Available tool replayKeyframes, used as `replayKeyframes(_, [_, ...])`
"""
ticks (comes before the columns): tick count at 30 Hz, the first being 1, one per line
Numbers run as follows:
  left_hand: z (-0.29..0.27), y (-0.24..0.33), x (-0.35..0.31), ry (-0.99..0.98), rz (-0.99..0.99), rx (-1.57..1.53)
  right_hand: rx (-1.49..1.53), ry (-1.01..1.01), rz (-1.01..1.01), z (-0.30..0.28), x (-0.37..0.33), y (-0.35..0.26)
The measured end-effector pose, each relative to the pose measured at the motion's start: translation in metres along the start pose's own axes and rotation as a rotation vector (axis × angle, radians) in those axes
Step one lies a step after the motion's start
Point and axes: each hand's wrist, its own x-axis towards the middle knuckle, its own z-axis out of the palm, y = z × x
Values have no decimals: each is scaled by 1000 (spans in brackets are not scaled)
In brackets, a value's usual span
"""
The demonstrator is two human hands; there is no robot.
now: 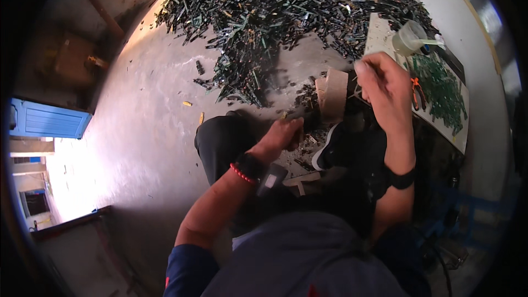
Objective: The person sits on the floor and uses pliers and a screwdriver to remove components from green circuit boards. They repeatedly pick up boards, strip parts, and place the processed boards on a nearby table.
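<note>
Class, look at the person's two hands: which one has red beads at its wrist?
The left hand, set lower in the picture: red beads circle its wrist. The right hand has just a black band there.

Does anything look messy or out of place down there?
Yes: two small yellow bits lie on the grey floor, left of the left hand, away from the big dark pile. Their bright colour and lonely spot look odd.

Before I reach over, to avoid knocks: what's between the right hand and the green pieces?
In the head view: an orange tool, likely pliers, on the board.
</note>
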Motion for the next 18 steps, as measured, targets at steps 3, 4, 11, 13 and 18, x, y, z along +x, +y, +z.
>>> replayKeyframes(3, [-22, -2, 23, 7, 234, 185, 8, -169, 144, 25, 41, 51])
replayKeyframes(4, [-23, -14, 34, 51, 234, 167, -15, -255, 203, 36, 50, 66])
replayKeyframes(11, [10, -38, 81, 167, 5, 458, -96, -669, 653, 108, 81, 195])
replayKeyframes(13, [30, -40, 70, 220, 146, 581, -96, -727, 691, 134, 82, 225])
replayKeyframes(18, [47, -19, 39, 106, 199, 703, -261, -944, 661, 197, 80, 288])
